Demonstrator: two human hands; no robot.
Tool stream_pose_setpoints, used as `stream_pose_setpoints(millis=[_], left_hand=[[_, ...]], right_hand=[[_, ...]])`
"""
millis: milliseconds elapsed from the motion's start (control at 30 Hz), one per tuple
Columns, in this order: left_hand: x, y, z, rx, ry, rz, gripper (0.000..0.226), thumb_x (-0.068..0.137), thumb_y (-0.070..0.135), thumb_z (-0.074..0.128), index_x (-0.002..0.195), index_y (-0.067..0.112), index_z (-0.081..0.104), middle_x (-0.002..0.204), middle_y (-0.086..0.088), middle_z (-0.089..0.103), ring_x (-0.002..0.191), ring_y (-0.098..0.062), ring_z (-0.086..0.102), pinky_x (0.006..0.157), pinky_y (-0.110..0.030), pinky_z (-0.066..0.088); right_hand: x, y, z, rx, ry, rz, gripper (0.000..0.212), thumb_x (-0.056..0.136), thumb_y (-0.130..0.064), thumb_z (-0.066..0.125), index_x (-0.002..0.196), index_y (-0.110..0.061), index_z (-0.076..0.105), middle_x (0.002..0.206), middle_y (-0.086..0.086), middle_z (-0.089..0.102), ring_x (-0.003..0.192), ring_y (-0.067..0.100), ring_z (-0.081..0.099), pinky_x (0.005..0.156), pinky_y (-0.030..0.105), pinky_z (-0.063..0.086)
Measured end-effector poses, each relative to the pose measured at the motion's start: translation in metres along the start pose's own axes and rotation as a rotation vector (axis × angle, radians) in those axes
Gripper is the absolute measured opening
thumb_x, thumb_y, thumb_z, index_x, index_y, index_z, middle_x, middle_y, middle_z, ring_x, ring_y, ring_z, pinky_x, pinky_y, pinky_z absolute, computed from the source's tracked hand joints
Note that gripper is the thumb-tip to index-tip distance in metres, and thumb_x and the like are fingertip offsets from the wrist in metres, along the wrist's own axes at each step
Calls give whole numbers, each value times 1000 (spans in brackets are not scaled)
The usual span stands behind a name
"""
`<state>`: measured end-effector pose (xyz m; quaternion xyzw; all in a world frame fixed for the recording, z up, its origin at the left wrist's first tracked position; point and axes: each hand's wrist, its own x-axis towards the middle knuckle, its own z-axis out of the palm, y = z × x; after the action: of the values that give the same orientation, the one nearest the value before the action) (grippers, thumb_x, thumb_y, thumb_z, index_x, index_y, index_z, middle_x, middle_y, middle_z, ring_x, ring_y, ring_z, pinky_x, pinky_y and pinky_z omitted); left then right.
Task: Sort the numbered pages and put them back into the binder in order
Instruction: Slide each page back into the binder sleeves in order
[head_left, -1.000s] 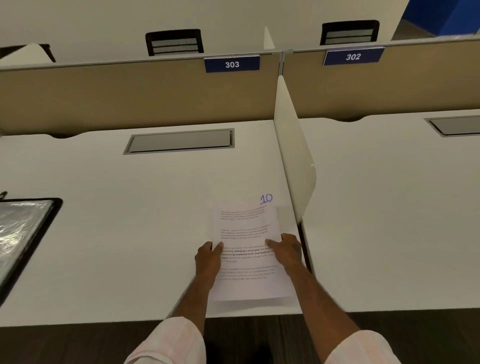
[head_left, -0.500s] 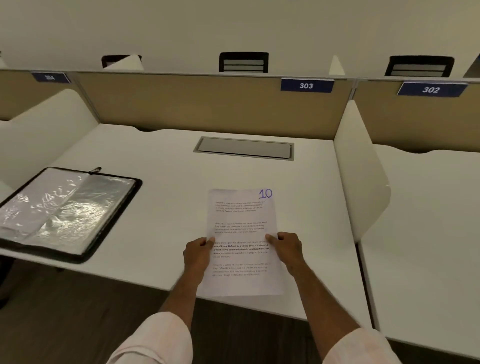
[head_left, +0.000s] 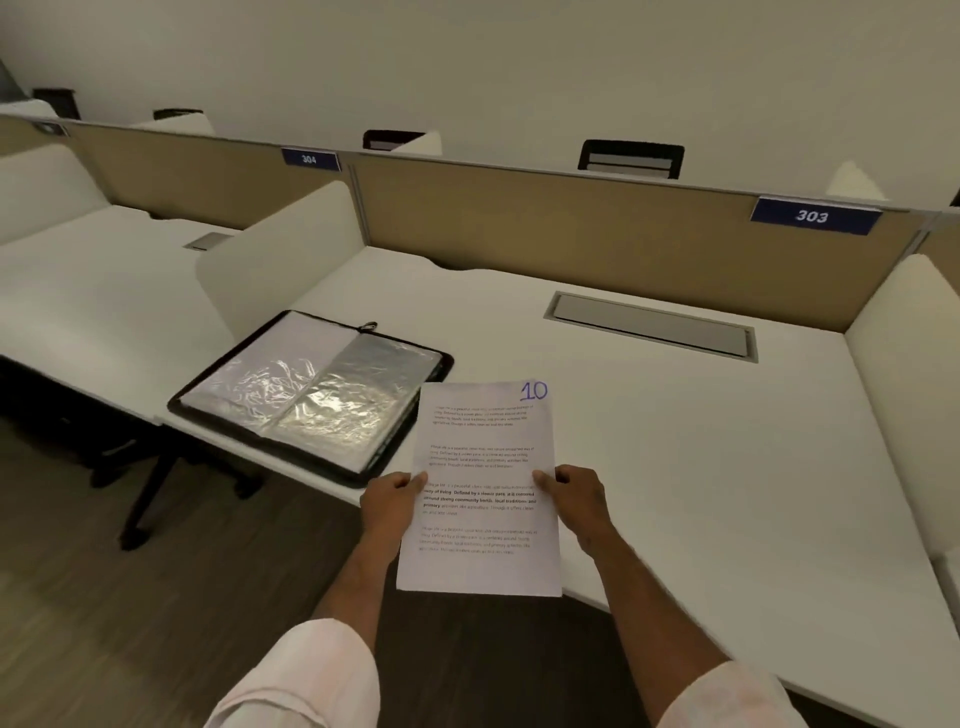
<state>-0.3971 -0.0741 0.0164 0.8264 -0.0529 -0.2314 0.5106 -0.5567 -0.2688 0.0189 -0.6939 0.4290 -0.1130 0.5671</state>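
The head view looks down on a white table (head_left: 701, 441) in a row of study booths. The page (head_left: 480, 488), a printed sheet with a handwritten blue "10" (head_left: 534, 391) in its top right corner, is held upright toward the camera over the table's front edge. Its lower part hangs out past that edge above the dark floor (head_left: 156, 597). The left hand (head_left: 392, 501) pinches the sheet's left edge, thumb on top and fingers curled under the paper. The right hand (head_left: 576, 499) pinches the right edge at about the same height, with the same grip. It is not possible to tell whether more sheets lie beneath the top one, or whether the paper touches the table. The binder (head_left: 311, 395) lies open and flat on the left part of the same table, just beside the page. Its black cover frames shiny, crinkled plastic sleeves, and the page's top left corner overlaps the binder's right side in this view. Behind, a grey cable hatch (head_left: 652, 325) is set into the tabletop near a tan back panel (head_left: 571, 228) that carries a blue label reading 303 (head_left: 813, 215). A label reading 304 (head_left: 309, 159) marks the booth to the left. White side dividers (head_left: 280, 254) separate the booths, and black chair backs (head_left: 631, 158) show above the panel. Pale sleeves (head_left: 311, 680) cover both forearms near the bottom edge.
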Motion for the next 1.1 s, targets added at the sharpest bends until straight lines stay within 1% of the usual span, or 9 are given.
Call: stream_pose_setpoints(millis=[233, 533, 633, 767, 833, 900, 1000, 1067, 1100], left_hand=[[41, -13, -70, -40, 54, -10, 17, 93, 26, 67, 86, 11, 71, 84, -5, 74, 78, -25, 72, 78, -49, 60], [131, -14, -110, 52, 126, -11, 21, 88, 32, 72, 82, 12, 70, 80, -1, 73, 71, -17, 71, 71, -39, 61], [168, -10, -120, 96, 153, -8, 24, 87, 34, 74, 78, 12, 69, 76, 0, 72, 70, -16, 70, 71, -39, 60], [214, 3, -133, 150, 207, 2, 24, 83, 35, 77, 84, 14, 65, 79, 2, 70, 71, -13, 68, 66, -31, 56], [234, 14, -137, 170, 229, 22, 24, 83, 35, 77, 78, 16, 62, 75, 4, 69, 70, -14, 67, 64, -30, 54], [250, 27, -140, 227, 235, 59, 24, 84, 34, 76, 74, 19, 60, 74, 5, 67, 70, -14, 65, 60, -26, 48], [268, 42, -140, 307, 220, 112, 22, 85, 33, 74, 75, 21, 59, 73, 7, 65, 68, -9, 63, 57, -23, 47], [275, 49, -139, 323, 215, 143, 21, 85, 32, 74, 75, 22, 59, 72, 9, 63, 65, -5, 61, 55, -21, 45], [279, 52, -139, 331, 213, 164, 21, 85, 32, 74, 75, 22, 58, 71, 11, 62, 65, -5, 60, 55, -22, 45]], right_hand=[[13, -38, 78, -52, 6, -44, 35, 93, -32, 64, 66, -13, 53, 77, 5, 68, 66, 17, 62, 60, 26, 49], [94, -76, 154, -105, -32, -53, 34, 90, -31, 67, 73, -2, 61, 78, 8, 71, 69, 20, 65, 68, 34, 54], [127, -89, 181, -136, -38, -45, 32, 90, -32, 67, 69, -9, 60, 77, 6, 70, 72, 22, 66, 70, 36, 54], [161, -109, 216, -171, -40, -54, 31, 91, -31, 66, 65, -17, 56, 74, 1, 67, 67, 16, 62, 58, 24, 47], [177, -122, 228, -194, -30, -81, 20, 91, -27, 67, 75, -17, 63, 79, -2, 67, 66, 11, 61, 53, 14, 40], [184, -134, 238, -173, -12, -88, 6, 91, -20, 66, 94, -15, 67, 91, -3, 67, 69, 2, 58, 51, 6, 37], [193, -146, 252, -128, 8, -130, 46, 90, -10, 62, 135, -17, 52, 105, -6, 59, 84, 8, 59, 66, 11, 43], [198, -151, 261, -193, 9, -169, 54, 91, -11, 59, 141, -23, 43, 110, -3, 57, 94, 14, 58, 76, 20, 45], [201, -155, 267, -213, 17, -180, 49, 91, -11, 58, 138, -23, 48, 113, -1, 57, 98, 16, 58, 79, 23, 46]])
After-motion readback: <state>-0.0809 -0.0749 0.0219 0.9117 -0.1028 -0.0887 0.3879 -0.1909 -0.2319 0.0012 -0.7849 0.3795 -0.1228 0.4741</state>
